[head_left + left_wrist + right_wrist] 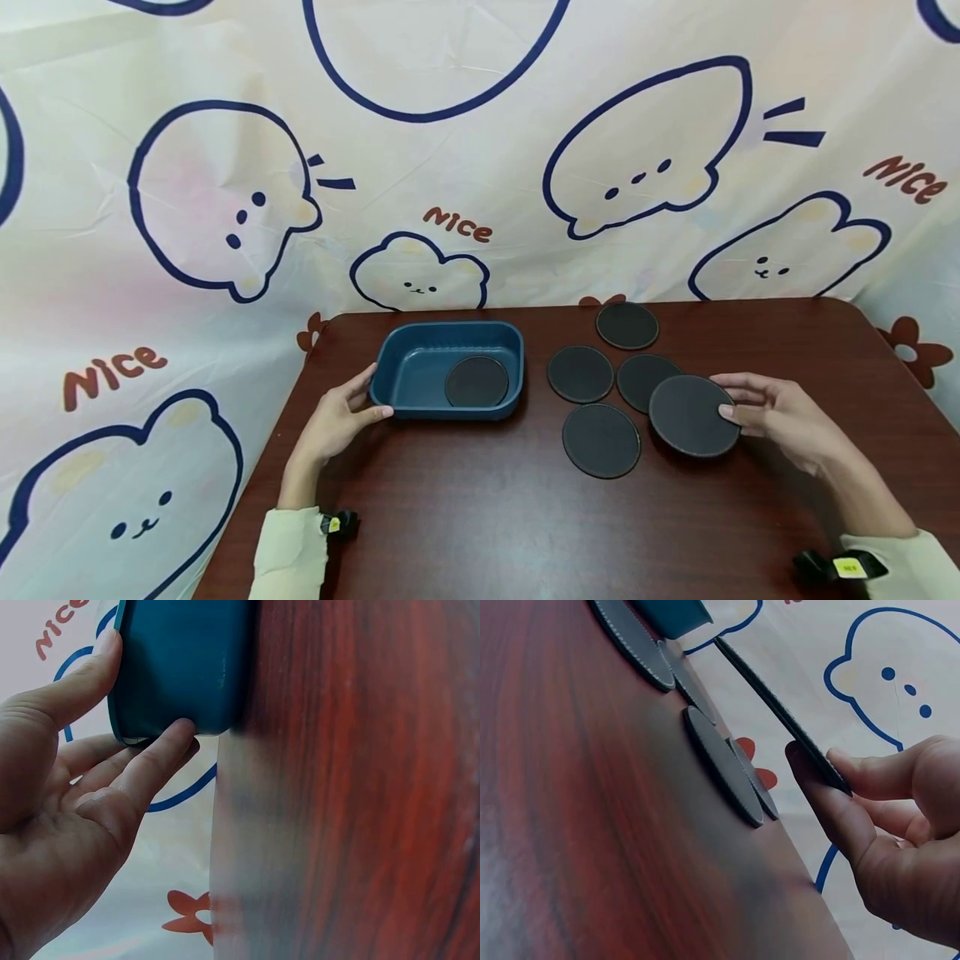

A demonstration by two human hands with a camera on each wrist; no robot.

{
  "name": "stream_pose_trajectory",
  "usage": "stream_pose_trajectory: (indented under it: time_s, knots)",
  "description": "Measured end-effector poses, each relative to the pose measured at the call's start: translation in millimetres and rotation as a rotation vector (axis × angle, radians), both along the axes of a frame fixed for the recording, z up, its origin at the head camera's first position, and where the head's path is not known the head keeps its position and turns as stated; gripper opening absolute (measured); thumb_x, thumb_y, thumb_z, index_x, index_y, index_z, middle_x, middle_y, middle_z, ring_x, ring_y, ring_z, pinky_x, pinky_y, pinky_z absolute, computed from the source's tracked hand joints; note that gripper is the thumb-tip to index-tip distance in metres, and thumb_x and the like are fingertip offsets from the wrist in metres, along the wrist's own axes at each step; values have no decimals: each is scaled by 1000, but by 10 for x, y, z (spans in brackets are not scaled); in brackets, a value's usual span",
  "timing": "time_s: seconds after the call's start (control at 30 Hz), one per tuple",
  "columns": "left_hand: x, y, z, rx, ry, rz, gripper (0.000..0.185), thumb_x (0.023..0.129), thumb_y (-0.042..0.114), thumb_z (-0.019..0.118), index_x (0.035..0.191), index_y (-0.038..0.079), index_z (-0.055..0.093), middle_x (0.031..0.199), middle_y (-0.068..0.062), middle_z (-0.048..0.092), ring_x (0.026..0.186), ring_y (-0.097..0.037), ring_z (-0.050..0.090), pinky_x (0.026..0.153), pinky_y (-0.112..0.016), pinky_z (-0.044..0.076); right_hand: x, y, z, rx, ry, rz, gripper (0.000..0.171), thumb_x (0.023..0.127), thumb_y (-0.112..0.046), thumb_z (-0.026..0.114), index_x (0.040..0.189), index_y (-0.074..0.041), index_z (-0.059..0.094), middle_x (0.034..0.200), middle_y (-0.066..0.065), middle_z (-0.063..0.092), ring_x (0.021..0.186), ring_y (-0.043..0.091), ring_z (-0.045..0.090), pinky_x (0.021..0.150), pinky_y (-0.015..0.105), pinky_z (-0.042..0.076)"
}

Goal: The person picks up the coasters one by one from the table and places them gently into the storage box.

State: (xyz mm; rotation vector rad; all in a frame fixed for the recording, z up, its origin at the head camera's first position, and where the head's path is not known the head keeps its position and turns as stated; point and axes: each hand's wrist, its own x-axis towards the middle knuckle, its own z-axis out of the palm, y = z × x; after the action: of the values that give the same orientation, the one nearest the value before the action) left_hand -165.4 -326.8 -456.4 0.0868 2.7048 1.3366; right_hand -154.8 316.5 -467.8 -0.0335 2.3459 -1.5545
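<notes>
One dark round coaster is lying flat inside the blue rectangular plastic tray on the dark red wooden table, while four more black round coasters are lying on the table to the tray's right. The left hand is bracing the tray's left end with thumb and fingers spread, and the right hand is pinching a sixth black coaster by its edge. Only the right wrist view is showing that this coaster is tilted clear of the table, and only the left wrist view is showing the fingertips pressing the tray's outer wall.
</notes>
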Motion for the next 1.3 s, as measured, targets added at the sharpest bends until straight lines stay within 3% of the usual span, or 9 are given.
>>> stream_pose_trajectory:
  time_s: [0.17,0.4,0.67,1.3]
  knots:
    - [-12,11,8,-2,8,-7,84,102,17,76,171,9,28,168,-26,41,148,-44,51,110,-55,52,-55,-28,41,-14,-6,-22,72,104,-28,74,160,3,41,121,-20,67,105,-5,71,87,23,63]
    - [17,11,-6,-1,6,-1,84,101,16,76,171,8,28,167,-27,43,146,-45,54,109,-55,53,-132,-72,49,-12,-13,-29,74,105,-29,73,163,3,39,135,-7,66,105,-6,70,86,22,62]
    - [5,5,-4,-8,11,1,84,102,15,76,170,8,28,167,-27,43,147,-44,53,109,-56,52,-231,-153,124,-105,-5,-60,65,104,-23,73,159,-3,45,113,-27,70,100,-1,73,84,21,62]
    - [7,33,8,-12,12,2,84,102,17,76,170,6,29,165,-28,44,146,-45,53,110,-55,52,-393,-359,292,-238,-6,-92,62,103,-20,75,157,-7,47,112,-23,74,100,2,76,86,21,63]
